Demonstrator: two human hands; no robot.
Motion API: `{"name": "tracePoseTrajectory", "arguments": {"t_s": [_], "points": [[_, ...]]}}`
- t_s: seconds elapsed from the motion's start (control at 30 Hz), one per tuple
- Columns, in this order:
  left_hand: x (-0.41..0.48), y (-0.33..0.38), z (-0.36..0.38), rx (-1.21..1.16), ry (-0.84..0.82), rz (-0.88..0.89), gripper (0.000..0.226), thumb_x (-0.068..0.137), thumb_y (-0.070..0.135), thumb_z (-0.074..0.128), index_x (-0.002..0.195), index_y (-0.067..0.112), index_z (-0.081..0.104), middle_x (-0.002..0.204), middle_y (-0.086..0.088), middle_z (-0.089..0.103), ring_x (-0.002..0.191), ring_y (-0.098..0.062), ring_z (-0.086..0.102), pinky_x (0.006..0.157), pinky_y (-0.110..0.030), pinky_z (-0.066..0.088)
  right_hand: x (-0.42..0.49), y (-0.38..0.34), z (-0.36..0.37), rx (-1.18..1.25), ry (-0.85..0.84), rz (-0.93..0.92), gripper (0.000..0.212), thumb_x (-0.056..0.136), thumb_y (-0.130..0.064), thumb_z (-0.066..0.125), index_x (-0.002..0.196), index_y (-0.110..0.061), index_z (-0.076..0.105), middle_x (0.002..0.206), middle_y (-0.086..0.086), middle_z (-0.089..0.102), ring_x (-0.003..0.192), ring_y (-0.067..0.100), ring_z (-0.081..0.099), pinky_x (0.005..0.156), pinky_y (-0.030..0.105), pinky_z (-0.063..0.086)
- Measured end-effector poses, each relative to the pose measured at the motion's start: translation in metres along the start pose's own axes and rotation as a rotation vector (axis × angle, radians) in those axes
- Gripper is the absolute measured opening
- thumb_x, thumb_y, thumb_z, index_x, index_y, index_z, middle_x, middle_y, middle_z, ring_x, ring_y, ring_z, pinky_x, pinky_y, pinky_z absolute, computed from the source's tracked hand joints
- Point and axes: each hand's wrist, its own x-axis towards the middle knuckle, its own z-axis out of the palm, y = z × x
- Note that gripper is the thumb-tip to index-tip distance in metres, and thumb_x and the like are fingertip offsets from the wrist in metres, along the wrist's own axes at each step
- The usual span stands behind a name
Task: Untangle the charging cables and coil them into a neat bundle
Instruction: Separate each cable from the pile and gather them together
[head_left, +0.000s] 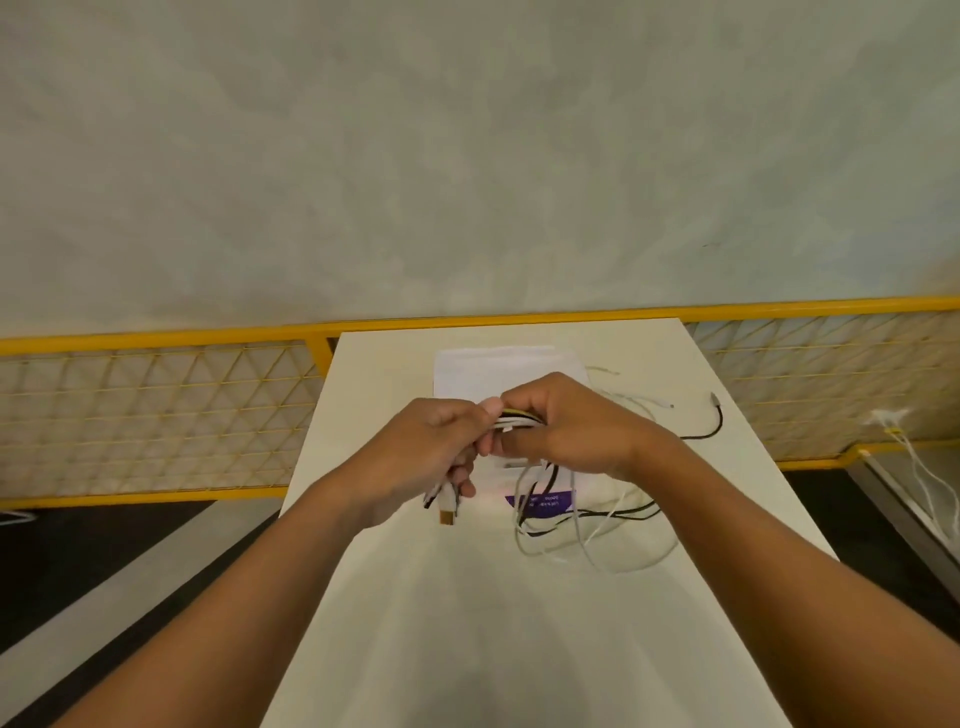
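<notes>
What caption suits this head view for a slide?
Left hand and right hand grip a bunch of black, white and yellow charging cables above a white table.

The purple label (537, 503) on the table carries print too small to read

Smooth matt white table (467, 623), glossy plastic-sheathed cables (597, 519), yellow painted metal mesh fence (156, 415).

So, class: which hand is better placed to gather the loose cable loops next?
Likely the right hand: the loose loops lie on the table just beneath it, while the left hand grips the plug ends.
</notes>
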Motion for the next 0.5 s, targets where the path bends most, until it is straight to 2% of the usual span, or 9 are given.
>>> {"name": "tracePoseTrajectory", "arguments": {"t_s": [0.07,0.13,0.23,0.3,0.33,0.43,0.5], "points": [[-0.003,-0.006,0.002,-0.02,-0.024,0.016,0.03,0.095,0.04,0.062,0.078,0.015,0.066,0.063,-0.005,0.06,0.068,-0.026,0.061,0.065,-0.033,0.047,-0.003,0.001,-0.002,0.035,0.027,0.004,0.003,0.087,-0.01,0.073,0.085,-0.012,0.075,0.071,-0.001,0.067,0.065,0.008,0.058,0.064,0.028,0.046],[-0.005,-0.012,0.006,-0.039,-0.002,0.017,0.018,0.09,0.033,0.072,0.087,0.016,0.067,0.073,-0.008,0.069,0.07,-0.024,0.06,0.064,-0.033,0.043,-0.005,0.004,-0.004,0.107,0.055,0.008,0.006,0.083,-0.004,0.073,0.08,-0.009,0.073,0.061,-0.004,0.059,0.056,0.006,0.05,0.056,0.023,0.04],[-0.005,-0.021,0.015,-0.098,0.052,-0.023,0.025,0.084,0.029,0.08,0.099,0.013,0.067,0.088,-0.01,0.071,0.08,-0.027,0.065,0.072,-0.035,0.051,-0.009,0.01,-0.007,0.284,0.105,0.019,0.004,0.071,-0.011,0.069,0.072,-0.012,0.073,0.059,0.001,0.056,0.056,0.013,0.045,0.053,0.025,0.036],[-0.005,-0.026,0.024,-0.232,0.057,-0.049,0.029,0.083,0.022,0.08,0.107,0.01,0.067,0.096,-0.013,0.071,0.098,-0.035,0.069,0.089,-0.045,0.057,-0.012,0.011,-0.006,0.363,0.125,0.011,0.005,0.073,-0.012,0.071,0.073,-0.008,0.072,0.056,-0.002,0.053,0.053,0.012,0.041,0.054,0.027,0.034],[-0.006,-0.027,0.03,-0.319,0.048,-0.053,0.028,0.085,0.016,0.078,0.108,0.007,0.065,0.094,-0.012,0.07,0.101,-0.036,0.069,0.092,-0.048,0.057,-0.014,0.012,-0.006,0.384,0.149,0.006,0.008,0.079,-0.012,0.073,0.073,-0.006,0.071,0.054,-0.005,0.052,0.052,0.011,0.04,0.055,0.029,0.033],[-0.01,-0.029,0.044,-0.56,0.033,-0.065,0.032,0.084,0.011,0.073,0.113,0.002,0.062,0.097,-0.012,0.069,0.094,-0.033,0.07,0.083,-0.043,0.06,-0.017,0.014,-0.005,0.437,0.262,0.017,0.039,0.096,-0.024,0.066,0.057,-0.019,0.061,0.05,-0.009,0.038,0.05,0.014,0.03,0.058,0.036,0.031],[-0.012,-0.03,0.052,-0.717,0.018,-0.08,0.04,0.081,0.015,0.072,0.118,0.004,0.06,0.103,-0.014,0.07,0.088,-0.029,0.069,0.077,-0.037,0.059,-0.021,0.015,-0.007,0.454,0.331,0.026,0.044,0.096,-0.034,0.064,0.055,-0.02,0.058,0.053,-0.006,0.031,0.053,0.017,0.026,0.06,0.039,0.03]]}}
